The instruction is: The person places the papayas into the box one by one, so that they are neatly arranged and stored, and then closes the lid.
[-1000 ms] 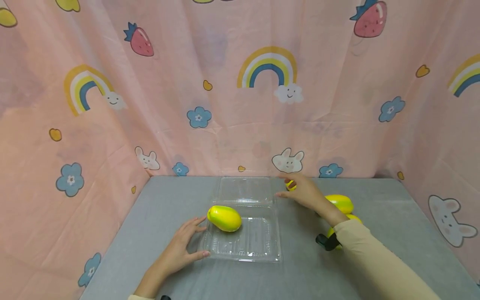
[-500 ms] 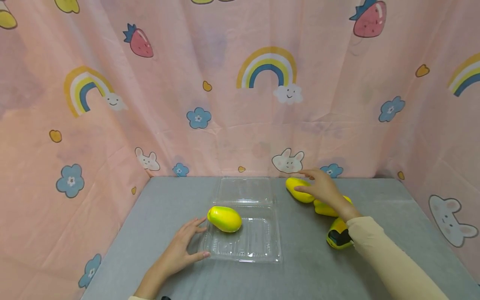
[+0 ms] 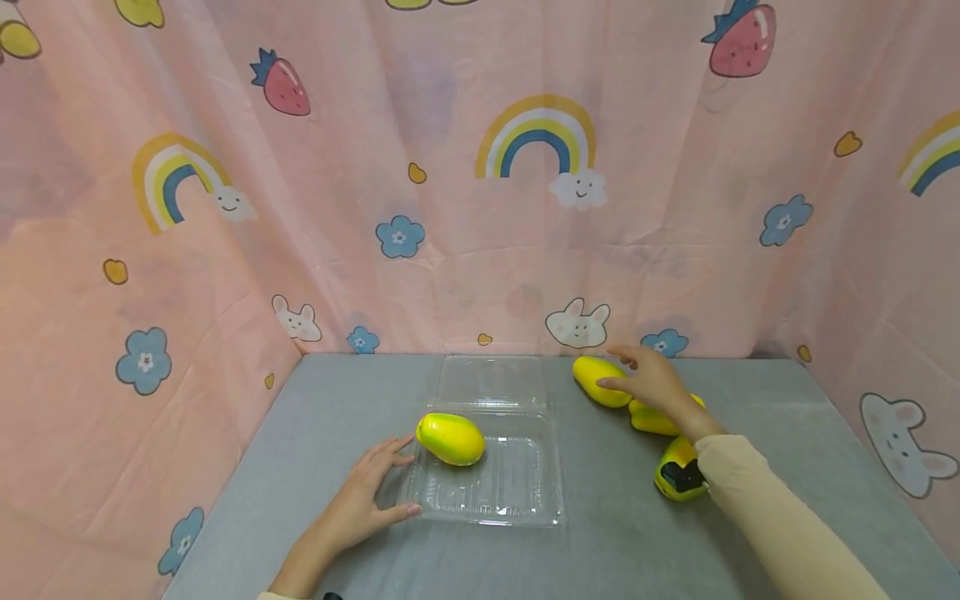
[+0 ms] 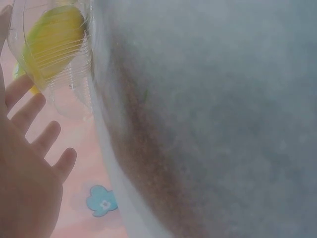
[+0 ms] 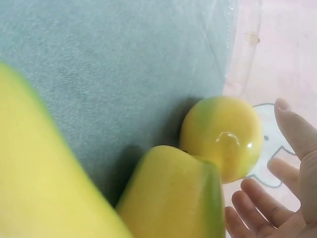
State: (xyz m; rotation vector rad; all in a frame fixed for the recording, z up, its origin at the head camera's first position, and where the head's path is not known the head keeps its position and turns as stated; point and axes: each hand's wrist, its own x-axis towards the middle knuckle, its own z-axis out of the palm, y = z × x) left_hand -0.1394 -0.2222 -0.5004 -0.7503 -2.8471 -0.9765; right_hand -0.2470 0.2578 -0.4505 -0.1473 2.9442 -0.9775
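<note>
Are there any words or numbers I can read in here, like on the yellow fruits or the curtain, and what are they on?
No words, numbers, labels or brands can be read anywhere.
Yellow fruits: no writing on the sides that show.
Clear plastic box: only ridges and shine; any tiny moulded mark would be too small to read.
Pink curtain: just pictures, such as rainbows and bunnies.

Your bench, grey-topped, carried: one clear plastic container, opened, its lid toward the far edge; and, to your right of it, close together in a row, a far yellow fruit, a middle yellow fruit and a near yellow fruit.
</note>
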